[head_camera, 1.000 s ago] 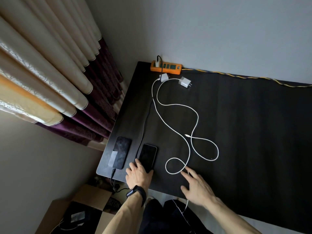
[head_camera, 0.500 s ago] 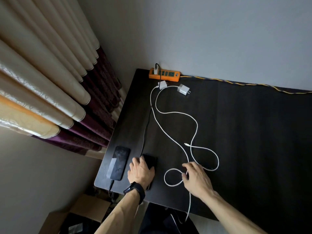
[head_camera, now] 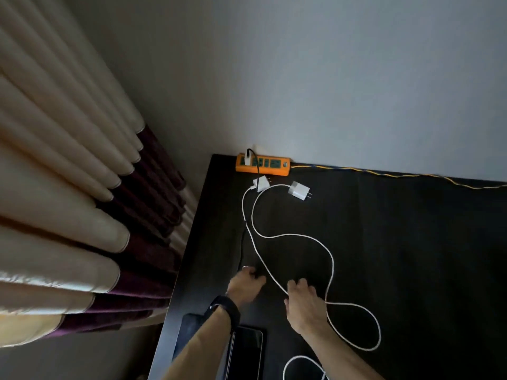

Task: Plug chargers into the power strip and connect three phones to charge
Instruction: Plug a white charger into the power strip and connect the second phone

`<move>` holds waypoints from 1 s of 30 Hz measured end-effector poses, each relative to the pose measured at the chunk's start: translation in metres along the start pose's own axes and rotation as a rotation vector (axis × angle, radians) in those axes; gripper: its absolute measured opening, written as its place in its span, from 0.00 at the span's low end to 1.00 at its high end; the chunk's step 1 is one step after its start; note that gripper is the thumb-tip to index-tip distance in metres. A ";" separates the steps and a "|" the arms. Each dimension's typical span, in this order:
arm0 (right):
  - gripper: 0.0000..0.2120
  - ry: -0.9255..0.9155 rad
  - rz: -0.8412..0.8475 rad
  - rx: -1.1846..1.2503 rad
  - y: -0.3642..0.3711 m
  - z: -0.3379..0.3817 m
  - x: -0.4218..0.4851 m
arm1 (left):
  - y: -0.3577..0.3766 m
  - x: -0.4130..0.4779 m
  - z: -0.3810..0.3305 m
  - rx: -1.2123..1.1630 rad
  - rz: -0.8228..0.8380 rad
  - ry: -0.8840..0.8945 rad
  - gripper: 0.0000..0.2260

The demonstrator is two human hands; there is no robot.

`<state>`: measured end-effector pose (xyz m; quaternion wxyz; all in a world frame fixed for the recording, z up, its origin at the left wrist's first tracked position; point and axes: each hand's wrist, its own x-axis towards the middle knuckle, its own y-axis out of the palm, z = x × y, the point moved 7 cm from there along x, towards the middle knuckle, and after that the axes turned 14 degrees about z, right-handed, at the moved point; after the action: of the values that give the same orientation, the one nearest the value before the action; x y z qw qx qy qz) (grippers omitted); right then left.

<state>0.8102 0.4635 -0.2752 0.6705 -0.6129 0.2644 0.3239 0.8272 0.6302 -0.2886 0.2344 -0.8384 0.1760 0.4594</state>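
An orange power strip [head_camera: 263,165] lies at the table's far left corner, with one white charger [head_camera: 247,160] and its black cable plugged in. Two more white chargers [head_camera: 262,183] [head_camera: 299,190] lie unplugged just in front of it, and their white cables [head_camera: 315,239] loop across the dark table [head_camera: 411,256]. My left hand [head_camera: 245,283] is blurred, with fingers curled beside the black cable [head_camera: 242,242]. My right hand [head_camera: 304,305] is curled over a white cable where it passes under thumb and fingers. A black phone [head_camera: 247,352] lies near the front edge. A second phone [head_camera: 189,330] is partly hidden by my left forearm.
Cream and purple curtains [head_camera: 82,215] hang close along the table's left edge. A grey wall [head_camera: 329,91] stands behind the table. A yellow cord [head_camera: 397,175] runs from the strip along the back edge to the right.
Both hands have moved forward, away from the phones toward the table's middle. The left hand left the phone. The view has tilted up, so the phones now sit at the bottom.
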 end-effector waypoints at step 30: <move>0.05 -0.041 0.225 1.653 -0.028 -0.056 -0.051 | 0.096 -0.116 -0.049 -0.012 0.390 0.213 0.08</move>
<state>0.8007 0.4014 -0.2251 0.8726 0.1128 0.4642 0.1016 0.7514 0.5328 -0.1888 0.1163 -0.8337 0.3556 0.4061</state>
